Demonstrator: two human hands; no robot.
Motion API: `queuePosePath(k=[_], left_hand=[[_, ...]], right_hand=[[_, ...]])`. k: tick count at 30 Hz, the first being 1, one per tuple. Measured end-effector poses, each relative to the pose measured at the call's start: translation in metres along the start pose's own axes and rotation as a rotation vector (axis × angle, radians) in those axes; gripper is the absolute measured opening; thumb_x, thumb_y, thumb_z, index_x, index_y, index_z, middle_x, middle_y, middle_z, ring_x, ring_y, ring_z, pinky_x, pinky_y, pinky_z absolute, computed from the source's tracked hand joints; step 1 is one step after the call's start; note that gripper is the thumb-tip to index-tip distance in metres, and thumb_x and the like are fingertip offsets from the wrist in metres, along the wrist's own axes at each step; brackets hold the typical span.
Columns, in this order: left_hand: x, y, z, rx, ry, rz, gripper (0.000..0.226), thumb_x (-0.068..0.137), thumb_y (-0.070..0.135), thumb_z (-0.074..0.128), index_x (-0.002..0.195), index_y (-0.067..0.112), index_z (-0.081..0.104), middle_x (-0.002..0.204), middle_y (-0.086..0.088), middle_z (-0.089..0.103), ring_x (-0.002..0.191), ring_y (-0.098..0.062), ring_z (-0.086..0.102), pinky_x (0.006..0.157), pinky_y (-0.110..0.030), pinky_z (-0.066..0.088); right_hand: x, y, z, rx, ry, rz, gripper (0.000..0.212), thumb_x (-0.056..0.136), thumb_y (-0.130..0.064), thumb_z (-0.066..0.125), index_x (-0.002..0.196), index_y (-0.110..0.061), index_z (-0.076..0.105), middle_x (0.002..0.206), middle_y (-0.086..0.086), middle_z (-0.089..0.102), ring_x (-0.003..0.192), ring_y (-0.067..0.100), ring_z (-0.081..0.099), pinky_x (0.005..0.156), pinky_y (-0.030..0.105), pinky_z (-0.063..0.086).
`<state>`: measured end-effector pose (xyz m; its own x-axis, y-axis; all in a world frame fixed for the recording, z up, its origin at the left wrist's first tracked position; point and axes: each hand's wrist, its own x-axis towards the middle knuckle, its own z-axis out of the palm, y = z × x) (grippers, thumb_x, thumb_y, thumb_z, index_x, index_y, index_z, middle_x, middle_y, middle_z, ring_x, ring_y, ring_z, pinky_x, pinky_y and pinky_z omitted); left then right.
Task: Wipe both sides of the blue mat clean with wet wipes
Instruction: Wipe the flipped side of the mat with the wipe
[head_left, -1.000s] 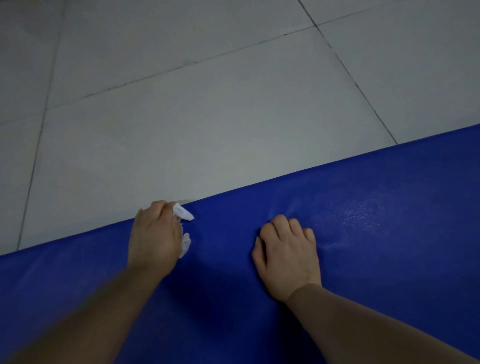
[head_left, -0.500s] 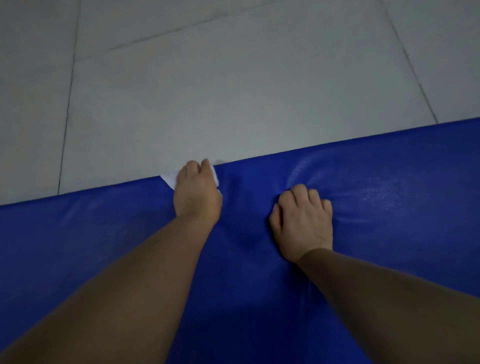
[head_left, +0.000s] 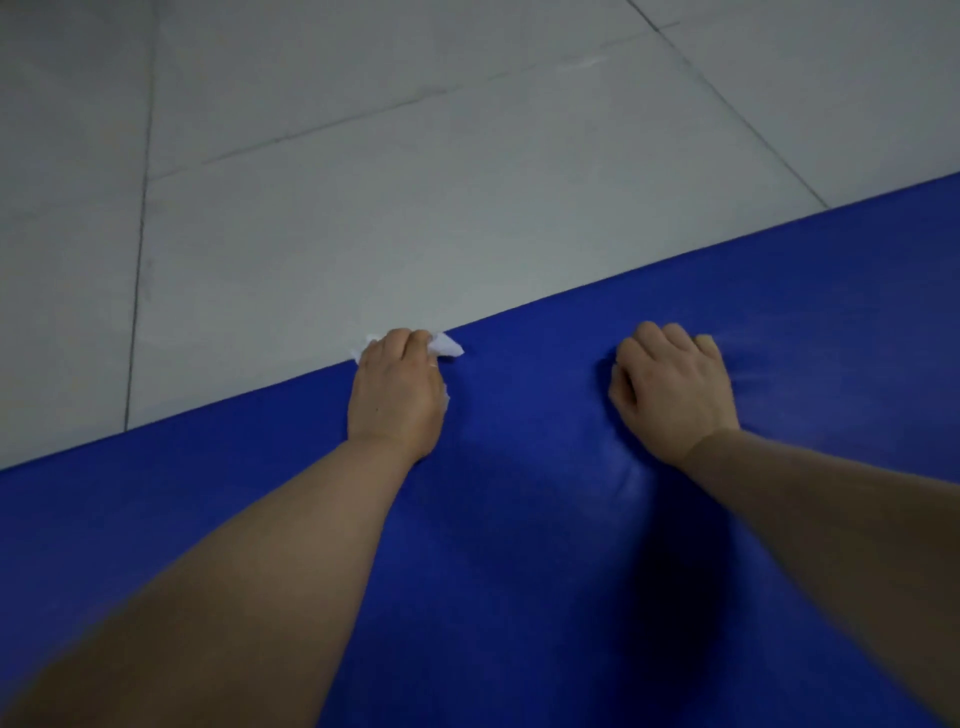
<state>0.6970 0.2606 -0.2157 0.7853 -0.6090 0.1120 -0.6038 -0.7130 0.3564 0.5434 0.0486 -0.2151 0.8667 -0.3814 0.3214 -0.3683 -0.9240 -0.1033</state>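
The blue mat (head_left: 545, 519) fills the lower half of the head view, its far edge running diagonally up to the right. My left hand (head_left: 397, 397) grips a crumpled white wet wipe (head_left: 448, 345) and presses it on the mat right at that far edge; bits of wipe stick out on both sides of the fingers. My right hand (head_left: 672, 387) rests on the mat to the right, fingers curled under into a loose fist, holding nothing, and the mat dents around it.
Beyond the mat's edge lies a grey tiled floor (head_left: 415, 182) with dark grout lines. Nothing else stands in view.
My left hand slid the wipe from nearer me out to the mat's far edge and stays there. The right hand keeps pressing the mat in the same pose.
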Motion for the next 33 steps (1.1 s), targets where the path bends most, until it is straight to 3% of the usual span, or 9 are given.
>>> queuePosePath(k=[6, 9, 12, 17, 21, 24, 29, 31, 33], left_hand=[[0.010, -0.012, 0.001, 0.004, -0.063, 0.025, 0.037, 0.090, 0.021, 0.042, 0.123, 0.019, 0.060, 0.122, -0.003, 0.055, 0.108, -0.023, 0.051, 0.100, -0.032, 0.034], [0.012, -0.035, -0.014, 0.071, -0.153, 0.139, 0.038, 0.087, 0.020, 0.054, 0.125, 0.026, 0.056, 0.126, 0.001, 0.051, 0.107, -0.020, 0.051, 0.096, -0.028, 0.032], [-0.006, -0.074, -0.038, 0.083, -0.165, 0.153, 0.041, 0.081, 0.015, 0.061, 0.119, 0.029, 0.058, 0.118, 0.000, 0.054, 0.098, -0.022, 0.054, 0.087, -0.029, 0.035], [-0.057, -0.171, -0.086, 0.181, -0.126, 0.017, 0.044, 0.077, 0.004, 0.066, 0.117, 0.020, 0.061, 0.110, -0.011, 0.059, 0.088, -0.031, 0.057, 0.079, -0.040, 0.045], [-0.078, -0.199, -0.088, 0.123, -0.057, -0.104, 0.042, 0.083, 0.009, 0.049, 0.123, -0.001, 0.058, 0.122, -0.019, 0.056, 0.103, -0.038, 0.056, 0.095, -0.049, 0.044], [-0.074, -0.200, -0.085, 0.076, -0.067, -0.109, 0.052, 0.083, 0.021, 0.037, 0.127, 0.000, 0.056, 0.126, -0.017, 0.054, 0.109, -0.036, 0.053, 0.101, -0.048, 0.041], [-0.074, -0.201, -0.089, 0.060, -0.040, -0.074, 0.062, 0.084, 0.030, 0.027, 0.129, -0.002, 0.054, 0.124, -0.019, 0.056, 0.110, -0.037, 0.052, 0.104, -0.051, 0.038], [-0.074, -0.202, -0.090, 0.043, -0.051, -0.057, 0.067, 0.083, 0.034, 0.021, 0.130, 0.000, 0.053, 0.124, -0.017, 0.055, 0.112, -0.034, 0.051, 0.107, -0.049, 0.036], [-0.072, -0.204, -0.091, 0.043, -0.085, -0.058, 0.061, 0.084, 0.031, 0.028, 0.132, 0.002, 0.052, 0.126, -0.015, 0.054, 0.115, -0.033, 0.050, 0.110, -0.046, 0.031]], right_hand=[[-0.043, -0.199, 0.006, 0.519, -0.114, -0.029, 0.017, 0.078, -0.026, 0.043, 0.068, -0.017, 0.055, 0.069, -0.001, 0.053, 0.059, 0.016, 0.041, 0.053, 0.032, 0.029], [-0.042, -0.211, 0.019, 0.321, -0.065, 0.052, 0.019, 0.078, -0.030, 0.039, 0.063, -0.021, 0.045, 0.067, -0.004, 0.048, 0.060, 0.012, 0.032, 0.058, 0.029, 0.024], [-0.043, -0.213, 0.020, 0.223, -0.069, 0.028, 0.021, 0.080, -0.030, 0.039, 0.062, -0.019, 0.045, 0.068, -0.002, 0.046, 0.061, 0.017, 0.039, 0.060, 0.029, 0.024], [-0.044, -0.218, 0.021, 0.184, -0.080, 0.035, 0.022, 0.082, -0.030, 0.038, 0.065, -0.018, 0.046, 0.071, -0.001, 0.045, 0.064, 0.017, 0.037, 0.060, 0.031, 0.027], [-0.043, -0.219, 0.020, 0.137, -0.070, 0.025, 0.022, 0.082, -0.028, 0.037, 0.065, -0.017, 0.046, 0.071, -0.001, 0.045, 0.064, 0.017, 0.036, 0.062, 0.031, 0.026], [-0.045, -0.238, 0.011, 0.179, -0.036, 0.023, 0.020, 0.079, -0.026, 0.042, 0.062, -0.016, 0.047, 0.068, 0.000, 0.046, 0.060, 0.021, 0.042, 0.060, 0.030, 0.022], [-0.056, -0.359, 0.018, 0.296, -0.149, 0.017, 0.019, 0.078, -0.031, 0.047, 0.062, -0.020, 0.050, 0.069, -0.004, 0.048, 0.063, 0.016, 0.043, 0.061, 0.028, 0.022], [-0.057, -0.373, 0.025, 0.225, -0.178, 0.055, 0.020, 0.079, -0.033, 0.045, 0.064, -0.020, 0.051, 0.071, -0.004, 0.048, 0.065, 0.016, 0.043, 0.062, 0.028, 0.023], [-0.055, -0.369, 0.028, 0.236, -0.194, 0.055, 0.020, 0.080, -0.033, 0.046, 0.066, -0.019, 0.051, 0.073, -0.003, 0.049, 0.067, 0.017, 0.044, 0.063, 0.029, 0.024]])
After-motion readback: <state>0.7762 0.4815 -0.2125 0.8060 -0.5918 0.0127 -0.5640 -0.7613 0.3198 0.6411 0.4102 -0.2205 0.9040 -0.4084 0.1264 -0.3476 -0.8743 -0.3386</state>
